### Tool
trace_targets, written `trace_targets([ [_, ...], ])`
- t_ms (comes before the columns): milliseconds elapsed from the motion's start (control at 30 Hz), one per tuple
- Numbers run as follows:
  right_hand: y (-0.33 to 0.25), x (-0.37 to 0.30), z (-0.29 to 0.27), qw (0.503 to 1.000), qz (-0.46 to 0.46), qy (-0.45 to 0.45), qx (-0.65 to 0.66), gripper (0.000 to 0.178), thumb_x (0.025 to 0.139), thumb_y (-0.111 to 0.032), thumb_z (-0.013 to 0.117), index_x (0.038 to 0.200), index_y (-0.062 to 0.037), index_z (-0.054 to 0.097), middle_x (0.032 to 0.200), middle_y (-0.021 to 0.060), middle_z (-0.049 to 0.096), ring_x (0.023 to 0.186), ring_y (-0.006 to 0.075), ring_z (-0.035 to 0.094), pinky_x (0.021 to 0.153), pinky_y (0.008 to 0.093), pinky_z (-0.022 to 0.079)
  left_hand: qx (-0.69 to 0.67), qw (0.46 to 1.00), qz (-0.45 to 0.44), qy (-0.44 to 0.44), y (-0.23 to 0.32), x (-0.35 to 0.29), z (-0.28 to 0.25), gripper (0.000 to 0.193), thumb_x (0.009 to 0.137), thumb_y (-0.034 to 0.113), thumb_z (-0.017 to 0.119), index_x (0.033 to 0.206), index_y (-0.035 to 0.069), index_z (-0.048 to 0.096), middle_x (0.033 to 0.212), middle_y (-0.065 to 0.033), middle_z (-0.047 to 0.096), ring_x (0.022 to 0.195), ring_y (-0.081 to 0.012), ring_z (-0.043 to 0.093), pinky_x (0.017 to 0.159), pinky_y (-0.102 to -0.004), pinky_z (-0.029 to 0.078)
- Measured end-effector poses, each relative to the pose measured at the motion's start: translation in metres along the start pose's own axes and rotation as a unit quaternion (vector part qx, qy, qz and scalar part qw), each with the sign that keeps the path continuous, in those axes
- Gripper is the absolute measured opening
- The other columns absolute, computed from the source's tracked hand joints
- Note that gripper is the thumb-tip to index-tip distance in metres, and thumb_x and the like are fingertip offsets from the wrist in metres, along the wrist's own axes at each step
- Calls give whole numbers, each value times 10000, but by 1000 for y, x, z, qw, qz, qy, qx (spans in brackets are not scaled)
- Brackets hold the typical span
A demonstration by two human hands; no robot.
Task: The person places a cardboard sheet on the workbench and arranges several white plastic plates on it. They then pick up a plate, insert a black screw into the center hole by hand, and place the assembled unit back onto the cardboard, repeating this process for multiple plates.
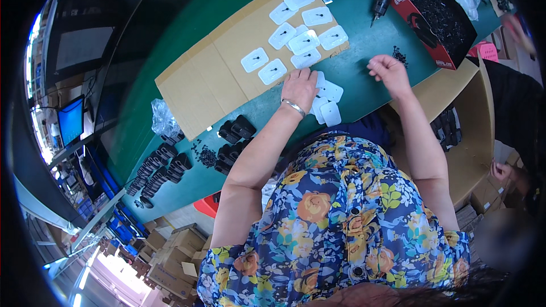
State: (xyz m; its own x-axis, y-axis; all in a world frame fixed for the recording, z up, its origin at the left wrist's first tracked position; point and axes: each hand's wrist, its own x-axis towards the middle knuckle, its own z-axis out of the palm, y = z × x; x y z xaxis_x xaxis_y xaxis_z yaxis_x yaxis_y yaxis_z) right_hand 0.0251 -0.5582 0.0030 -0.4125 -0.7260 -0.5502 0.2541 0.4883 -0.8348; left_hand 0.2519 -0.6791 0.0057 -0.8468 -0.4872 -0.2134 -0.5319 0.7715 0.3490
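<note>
Black cases (156, 166) stand in rows at the left end of the bench (362, 40). Next comes a cardboard sheet (207, 74) bearing white cards (278, 75), each with a small black piece. The left hand (300, 88) lies at the sheet's near edge, fingers bent, beside loose cards (330, 113) — its grip hidden. The right hand (389, 74), thumb and fingertips drawn close — holding what, I cannot tell — hovers near a black heap (400, 55) left of a red box (445, 58).

Left hand (300, 87) palm-down, right hand (391, 75) curled
</note>
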Motion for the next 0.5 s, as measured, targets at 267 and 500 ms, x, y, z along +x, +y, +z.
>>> trace_targets([
  [267,10,-14,27,959,111,-80,247,124,852,-91,521,940,-13,561,844,60,610,691,84,566,614,184,473,-268,954,-101,86,-7,5,0,193,799,136,552,967,40,550,908,-90,590,756,-216,590,645,-340,476],
  [500,-15,-35,35,952,71,-125,269,167,826,-83,561,973,-5,561,877,73,609,725,97,574,631,194,470,-797,529,-288,56,37,-9,-18,192,823,113,556,966,-5,508,882,-74,582,756,-150,585,647,-296,506],
])
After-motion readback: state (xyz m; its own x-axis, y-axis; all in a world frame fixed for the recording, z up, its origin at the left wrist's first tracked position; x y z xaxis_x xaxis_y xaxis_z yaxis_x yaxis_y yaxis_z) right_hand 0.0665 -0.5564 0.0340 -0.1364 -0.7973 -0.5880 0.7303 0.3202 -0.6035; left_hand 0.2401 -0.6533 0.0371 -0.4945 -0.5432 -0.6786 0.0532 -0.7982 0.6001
